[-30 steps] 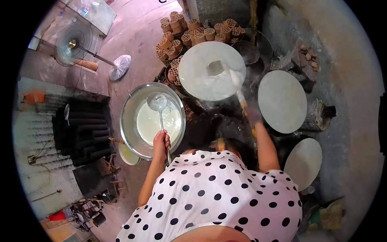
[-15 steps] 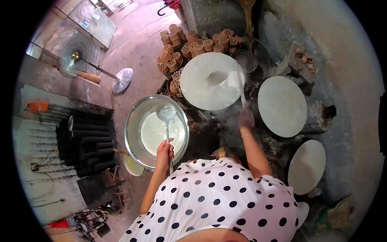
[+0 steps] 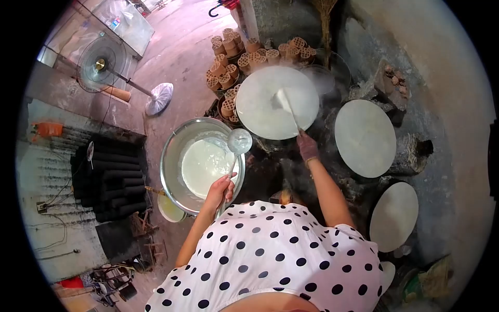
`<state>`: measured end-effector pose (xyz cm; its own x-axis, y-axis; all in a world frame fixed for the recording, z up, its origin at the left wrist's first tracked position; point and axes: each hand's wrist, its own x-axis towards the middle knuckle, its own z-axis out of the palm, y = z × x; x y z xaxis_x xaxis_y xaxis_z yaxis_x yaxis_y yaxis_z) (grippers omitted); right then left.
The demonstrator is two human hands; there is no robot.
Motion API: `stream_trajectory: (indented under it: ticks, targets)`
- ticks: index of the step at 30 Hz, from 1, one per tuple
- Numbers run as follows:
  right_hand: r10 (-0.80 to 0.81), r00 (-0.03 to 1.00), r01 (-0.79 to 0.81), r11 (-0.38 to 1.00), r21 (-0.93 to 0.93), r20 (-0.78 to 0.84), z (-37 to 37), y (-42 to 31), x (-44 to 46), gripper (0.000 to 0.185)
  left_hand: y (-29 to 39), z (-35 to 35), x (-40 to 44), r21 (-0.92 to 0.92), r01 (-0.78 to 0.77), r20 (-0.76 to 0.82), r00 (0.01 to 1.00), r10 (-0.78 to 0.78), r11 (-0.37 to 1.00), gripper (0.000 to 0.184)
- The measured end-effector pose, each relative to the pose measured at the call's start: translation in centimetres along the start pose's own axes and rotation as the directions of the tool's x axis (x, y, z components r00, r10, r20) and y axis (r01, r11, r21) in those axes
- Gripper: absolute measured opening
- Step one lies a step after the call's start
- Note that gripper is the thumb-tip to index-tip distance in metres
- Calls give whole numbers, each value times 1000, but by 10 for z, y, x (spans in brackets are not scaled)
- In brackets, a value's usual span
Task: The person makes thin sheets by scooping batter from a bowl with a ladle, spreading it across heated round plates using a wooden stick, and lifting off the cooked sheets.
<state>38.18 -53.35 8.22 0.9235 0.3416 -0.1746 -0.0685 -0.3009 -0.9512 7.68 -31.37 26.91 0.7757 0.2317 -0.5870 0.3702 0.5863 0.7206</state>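
Observation:
My left hand is closed around the handle of a metal ladle, whose wet bowl is over the right rim of a large metal basin. White batter lies in the basin. A dark reddish glove covers my right hand, closed on the handle of a flat pale spreader. The spreader's blade rests near the middle of a round white steaming surface, close to a small patch there. Steam blurs the far right edge of that surface.
Two round pale discs are at the right. Perforated clay-coloured cylinders are stacked behind the steaming surface. A standing fan and black cylinders are at the left. A yellowish bowl sits beside the basin.
The ladle has gone from above the batter to the basin's right rim. My right hand has shifted left, and the spreader has moved from the surface's right edge to its middle.

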Motion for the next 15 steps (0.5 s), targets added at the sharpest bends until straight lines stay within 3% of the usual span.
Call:
stream_trajectory:
  ticks: [1, 3, 4, 6, 7, 8, 9, 10, 12, 14, 15]
  targets:
    - [-186, 983, 179, 954, -242, -5, -9, 25, 22, 40, -2, -2, 2, 2, -2, 8, 1000, 2, 1000, 40]
    - [-329, 938, 244, 852, -463, -112, -14, 25, 40, 38, 0, -1, 3, -4, -12, 0, 1000, 12, 1000, 39]
    - [-328, 940, 248, 850, -464, -99, -14, 8, 33, 38, -1, -1, 2, -9, -20, -8, 1000, 20, 1000, 39]
    - [9, 997, 18, 929, -369, 73, -11, -21, 21, 35, -4, -2, 2, -15, -13, -28, 1000, 13, 1000, 39]
    - [-169, 977, 143, 972, 186, 128, 11, 54, 40, 34, -4, -2, 4, -11, -8, -36, 999, 8, 1000, 39]
    - [-169, 977, 144, 972, 184, 131, 5, 43, 37, 34, -5, -3, 5, -14, -9, -37, 999, 8, 1000, 39]
    - [-202, 970, 222, 963, -153, 133, -6, 20, 34, 34, -7, -4, 9, -1, 8, -49, 999, -8, 1000, 38]
    - [-230, 962, 272, 839, -471, 145, -11, 8, 32, 34, -8, -6, 12, 13, 28, -62, 998, -27, 1000, 37]
    - [-531, 827, 396, 321, -860, 183, -14, 39, 58, 36, -9, -9, 25, 16, 26, -48, 999, -25, 1000, 35]
    - [-427, 768, 478, -115, -871, 478, -14, 43, 85, 36, -1, -6, 46, 98, 91, -60, 995, -86, 991, 33]
    - [-424, 767, 481, -116, -869, 481, -13, 30, 71, 36, 3, -5, 59, 128, 105, -72, 993, -96, 986, 32]
